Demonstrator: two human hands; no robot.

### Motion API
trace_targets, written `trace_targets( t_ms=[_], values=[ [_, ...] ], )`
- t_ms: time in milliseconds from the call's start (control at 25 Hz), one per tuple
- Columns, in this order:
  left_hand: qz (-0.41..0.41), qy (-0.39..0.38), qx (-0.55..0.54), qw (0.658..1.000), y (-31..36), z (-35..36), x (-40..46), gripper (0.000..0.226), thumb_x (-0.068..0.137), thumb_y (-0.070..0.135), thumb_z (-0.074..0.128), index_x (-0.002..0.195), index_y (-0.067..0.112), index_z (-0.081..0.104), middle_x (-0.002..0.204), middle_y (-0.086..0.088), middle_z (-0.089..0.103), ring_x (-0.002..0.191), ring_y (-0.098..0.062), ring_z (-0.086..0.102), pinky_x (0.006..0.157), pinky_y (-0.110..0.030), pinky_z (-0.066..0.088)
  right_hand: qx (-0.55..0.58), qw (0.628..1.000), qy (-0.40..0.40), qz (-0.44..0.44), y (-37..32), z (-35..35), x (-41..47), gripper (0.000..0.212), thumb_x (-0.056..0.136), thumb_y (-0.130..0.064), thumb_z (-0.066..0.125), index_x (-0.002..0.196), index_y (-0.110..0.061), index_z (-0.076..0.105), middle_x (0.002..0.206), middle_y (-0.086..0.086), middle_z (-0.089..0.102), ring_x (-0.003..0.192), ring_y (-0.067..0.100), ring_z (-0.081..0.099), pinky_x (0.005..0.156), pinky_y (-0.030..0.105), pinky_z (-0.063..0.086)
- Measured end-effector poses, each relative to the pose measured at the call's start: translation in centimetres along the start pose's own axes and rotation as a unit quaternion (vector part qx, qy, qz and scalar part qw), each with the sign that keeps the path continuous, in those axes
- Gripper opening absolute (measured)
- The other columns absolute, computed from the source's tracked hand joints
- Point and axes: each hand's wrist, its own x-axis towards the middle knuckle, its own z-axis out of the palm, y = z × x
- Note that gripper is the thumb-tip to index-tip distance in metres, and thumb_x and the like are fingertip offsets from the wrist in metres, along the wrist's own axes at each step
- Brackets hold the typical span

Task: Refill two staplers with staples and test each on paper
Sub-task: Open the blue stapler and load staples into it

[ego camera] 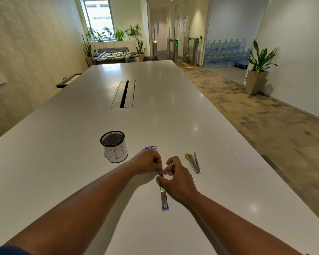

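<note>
Steel staple rail of the purple stapler [163, 194] lies opened flat on the worktop [81, 162]. Left hand [147, 162] and right hand [175, 177] pinch its far end. Light, stiff, slippery; staple strips probably crumble, so grip the sides.

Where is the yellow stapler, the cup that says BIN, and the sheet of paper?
yellow stapler [193, 162]: head view, on its metal middle.
BIN cup [116, 152]: head view, on its white label.
paper [247, 160]: head view, on its middle.

The worktop [155, 115] is smooth, glossy and pale, mirroring ceiling lights. The bin [114, 146] is black wire mesh wrapped in matt white paper. Both staplers [163, 192] [193, 161] show bright metal, with end caps probably of plastic.
</note>
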Motion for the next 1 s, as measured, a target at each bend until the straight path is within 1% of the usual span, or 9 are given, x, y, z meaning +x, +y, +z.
trace_targets(
  t_ms=[80, 160, 280, 360, 520, 600, 720, 920, 1000],
  values=[
    [-0.034, -0.001, -0.068, 0.997, -0.3, 0.5, -0.4, 0.005, 0.083, 0.014, 0.077, 0.08, 0.018, 0.078, 0.069, 0.016, 0.068, 0.06, 0.008, 0.058, 0.058, -0.008, 0.04, 0.0, 1.0, 0.001, -0.002, 0.1, 0.0, 0.0, 0.055, 0.069, -0.056, 0.077, 0.104, -0.044, 0.038, 0.089, -0.018, 0.068, 0.086, -0.011, 0.061, 0.065, 0.016, 0.042],
    [-0.065, -0.001, -0.149, 0.987, -0.4, 0.7, -0.7, 0.015, 0.08, 0.006, 0.077, 0.076, 0.021, 0.074, 0.066, 0.015, 0.068, 0.061, 0.006, 0.06, 0.065, -0.015, 0.047, -0.002, 1.0, 0.002, -0.007, 0.1, 0.0, 0.0, 0.054, 0.069, -0.054, 0.078, 0.104, -0.044, 0.038, 0.088, -0.017, 0.067, 0.086, -0.011, 0.061, 0.065, 0.016, 0.042],
    [-0.155, -0.004, -0.23, 0.961, -0.4, 0.9, -0.8, 0.031, 0.075, 0.006, 0.081, 0.097, 0.02, 0.065, 0.09, -0.001, 0.067, 0.082, -0.015, 0.06, 0.073, -0.032, 0.05, -0.005, 1.0, 0.004, -0.013, 0.0, 0.0, 0.0, 0.053, 0.07, -0.052, 0.079, 0.103, -0.043, 0.039, 0.087, -0.017, 0.068, 0.085, -0.011, 0.061, 0.064, 0.015, 0.041],
    [-0.203, -0.014, -0.235, 0.95, -0.3, 1.0, -0.5, 0.045, 0.072, 0.011, 0.084, 0.108, 0.022, 0.06, 0.102, -0.006, 0.063, 0.088, -0.02, 0.057, 0.069, -0.03, 0.047, 0.0, 1.0, 0.008, -0.015, 0.0, 0.0, -0.1, 0.051, 0.069, -0.053, 0.078, 0.102, -0.042, 0.041, 0.086, -0.017, 0.068, 0.086, -0.011, 0.061, 0.064, 0.014, 0.041],
    [-0.226, 0.001, -0.249, 0.942, -0.3, 1.4, 0.1, 0.019, 0.08, 0.012, 0.076, 0.097, 0.017, 0.069, 0.097, -0.006, 0.069, 0.088, -0.019, 0.062, 0.074, -0.034, 0.054, 0.002, 1.0, 0.016, -0.02, 0.0, 0.1, 0.0, 0.048, 0.068, -0.053, 0.076, 0.1, -0.041, 0.042, 0.087, -0.015, 0.067, 0.087, -0.002, 0.064, 0.07, 0.025, 0.051],
    [-0.238, 0.024, -0.268, 0.933, -0.2, 1.8, 0.5, 0.006, 0.086, 0.009, 0.07, 0.088, 0.015, 0.071, 0.089, -0.006, 0.071, 0.083, -0.017, 0.065, 0.068, -0.029, 0.054, -0.002, 1.0, 0.018, -0.023, 0.1, 0.1, 0.0, 0.047, 0.067, -0.054, 0.075, 0.099, -0.04, 0.043, 0.088, -0.015, 0.067, 0.088, 0.001, 0.064, 0.073, 0.031, 0.054],
    [-0.263, 0.064, -0.283, 0.92, 0.0, 2.0, 0.7, 0.015, 0.088, 0.009, 0.064, 0.078, 0.016, 0.073, 0.083, -0.005, 0.071, 0.079, -0.017, 0.065, 0.063, -0.026, 0.051, -0.014, 0.999, 0.015, -0.034, 0.3, 0.3, 0.0, 0.044, 0.07, -0.054, 0.073, 0.1, -0.041, 0.044, 0.088, -0.016, 0.067, 0.088, 0.003, 0.064, 0.074, 0.032, 0.055],
    [-0.271, 0.087, -0.287, 0.915, -0.1, 2.6, 0.6, 0.013, 0.087, 0.013, 0.065, 0.08, 0.017, 0.075, 0.087, -0.005, 0.073, 0.09, -0.021, 0.069, 0.078, -0.034, 0.057, -0.055, 0.994, 0.028, -0.094, 0.4, 0.6, -0.2, 0.025, 0.08, -0.049, 0.065, 0.101, -0.039, 0.055, 0.086, -0.016, 0.065, 0.081, 0.006, 0.06, 0.068, 0.024, 0.052],
    [-0.27, 0.096, -0.307, 0.908, -0.3, 2.8, 0.6, 0.012, 0.087, 0.012, 0.066, 0.081, 0.015, 0.076, 0.088, -0.006, 0.075, 0.092, -0.022, 0.07, 0.086, -0.039, 0.059, -0.084, 0.989, 0.037, -0.118, 0.5, 0.8, -0.2, 0.023, 0.084, -0.045, 0.061, 0.105, -0.036, 0.065, 0.086, -0.013, 0.066, 0.081, 0.008, 0.058, 0.072, 0.029, 0.052]
  ],
)
